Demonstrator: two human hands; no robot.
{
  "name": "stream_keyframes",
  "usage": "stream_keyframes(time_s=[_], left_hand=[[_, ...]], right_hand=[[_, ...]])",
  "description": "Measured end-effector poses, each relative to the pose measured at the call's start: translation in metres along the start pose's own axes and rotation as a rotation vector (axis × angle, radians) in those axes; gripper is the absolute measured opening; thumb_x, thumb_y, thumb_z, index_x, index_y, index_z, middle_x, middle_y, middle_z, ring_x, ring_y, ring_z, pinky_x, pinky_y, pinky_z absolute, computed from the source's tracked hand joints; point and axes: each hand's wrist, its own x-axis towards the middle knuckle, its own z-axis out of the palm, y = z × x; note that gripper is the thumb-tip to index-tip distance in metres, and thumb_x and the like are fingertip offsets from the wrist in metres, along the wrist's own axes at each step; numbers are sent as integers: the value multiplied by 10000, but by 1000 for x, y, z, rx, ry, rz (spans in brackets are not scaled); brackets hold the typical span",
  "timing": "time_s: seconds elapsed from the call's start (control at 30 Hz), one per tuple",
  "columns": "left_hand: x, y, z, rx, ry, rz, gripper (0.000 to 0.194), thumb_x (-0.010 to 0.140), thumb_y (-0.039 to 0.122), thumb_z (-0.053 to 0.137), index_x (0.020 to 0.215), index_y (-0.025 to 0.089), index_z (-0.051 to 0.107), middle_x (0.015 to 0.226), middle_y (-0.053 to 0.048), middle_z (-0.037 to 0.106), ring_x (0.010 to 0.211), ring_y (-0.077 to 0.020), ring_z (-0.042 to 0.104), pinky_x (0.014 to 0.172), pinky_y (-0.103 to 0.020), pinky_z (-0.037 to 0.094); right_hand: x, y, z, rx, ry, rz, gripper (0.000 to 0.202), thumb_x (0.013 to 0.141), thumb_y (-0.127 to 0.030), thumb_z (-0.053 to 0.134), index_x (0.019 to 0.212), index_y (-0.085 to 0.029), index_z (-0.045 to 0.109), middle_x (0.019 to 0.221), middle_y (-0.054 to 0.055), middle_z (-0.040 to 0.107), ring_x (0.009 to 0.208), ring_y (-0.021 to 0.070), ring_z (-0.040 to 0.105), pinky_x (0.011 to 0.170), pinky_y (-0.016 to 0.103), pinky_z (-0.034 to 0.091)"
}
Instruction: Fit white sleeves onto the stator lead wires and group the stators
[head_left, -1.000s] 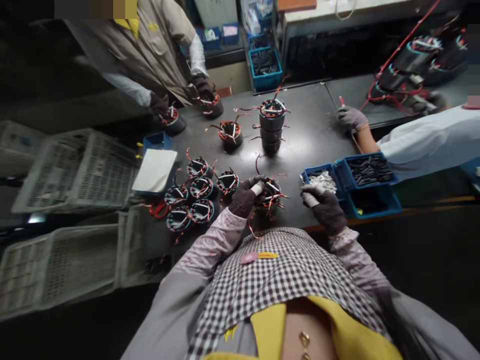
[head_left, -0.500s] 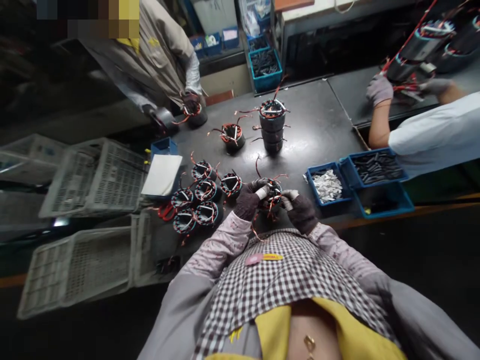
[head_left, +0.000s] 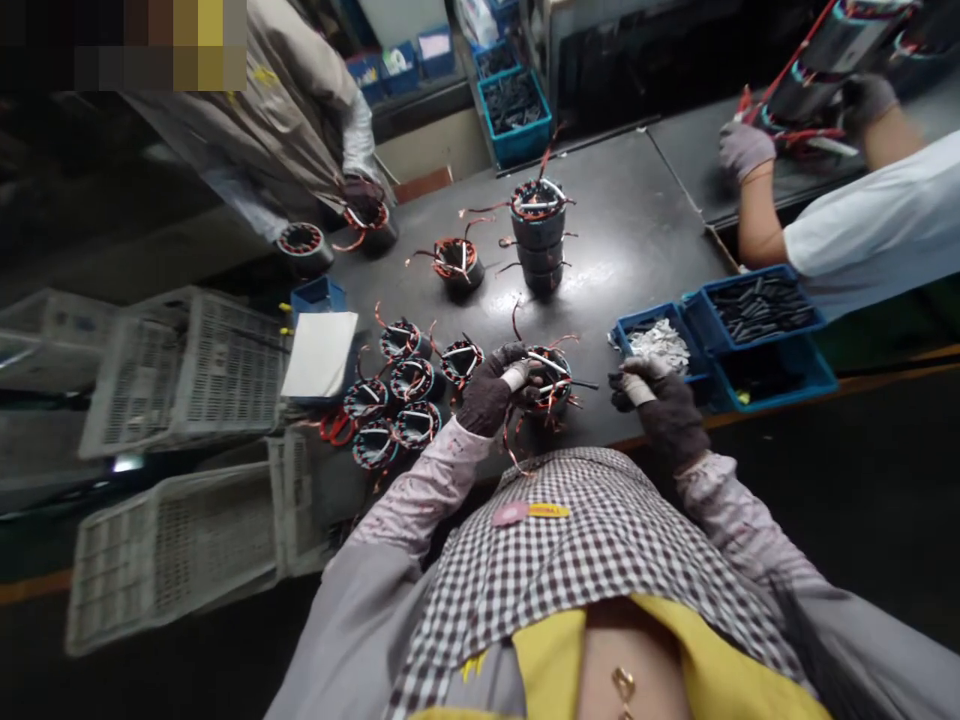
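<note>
A motor stator (head_left: 550,400) with red and black wires stands upright near the table's front edge. Gloved, my left hand (head_left: 499,385) closes on its left rim and wires. A white sleeve lies across the stator's top, and a dark tube (head_left: 581,384) sticks out to the right. My right hand (head_left: 660,400), also gloved, is apart from the stator, in front of a blue bin of white sleeves (head_left: 660,345). Its fingers are bent together, and what they hold, if anything, I cannot make out. Several finished-looking wired stators (head_left: 412,381) stand grouped left of my left hand.
Farther back stand a stack of stators (head_left: 538,235) and a single stator (head_left: 457,265). Bins of black tubes (head_left: 765,305) are at right. White paper (head_left: 321,352), red-handled scissors (head_left: 337,427) and plastic crates (head_left: 180,530) lie left. Two co-workers handle stators across the table and at right.
My right hand has left the stator and moved right toward the white-sleeve bin. My left hand stays at the stator. The co-worker at left has let go of one stator.
</note>
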Motion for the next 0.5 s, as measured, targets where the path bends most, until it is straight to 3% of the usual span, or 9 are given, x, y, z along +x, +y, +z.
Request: stream_keyframes(time_s=[0.1, 0.17, 0.3, 0.5], left_hand=[[1, -8, -5, 6, -31, -18, 605, 623, 369, 966, 1119, 175, 679, 1015, -87, 797, 782, -210, 763, 658, -320, 635], [3, -11, -6, 26, -2, -4, 606, 607, 342, 968, 1111, 180, 673, 1012, -78, 795, 838, -237, 774, 693, -347, 650], [8, -14, -4, 86, 74, 19, 581, 557, 332, 981, 1031, 184, 681, 889, -36, 774, 836, -241, 769, 744, -384, 665], [9, -15, -1, 124, 81, 18, 558, 542, 344, 979, 975, 179, 668, 771, 7, 727, 666, -166, 710, 650, -317, 624]], right_hand=[[-14, 48, -1, -146, -38, 88, 426, 820, -572, 702, 1079, -236, 742, 928, 56, 762, 765, 196, 670, 765, 389, 605], [-25, 66, 4, -240, -53, 98, 387, 835, -550, 665, 1042, -239, 768, 924, 67, 760, 829, 224, 677, 851, 427, 596], [-37, 77, 20, -285, -23, 98, 381, 886, -540, 611, 1069, -246, 769, 981, 67, 757, 932, 242, 687, 966, 468, 566], [-27, 87, 56, -255, -36, -32, 316, 979, -440, 515, 1106, -251, 734, 1139, 101, 757, 1081, 268, 694, 1020, 464, 553]])
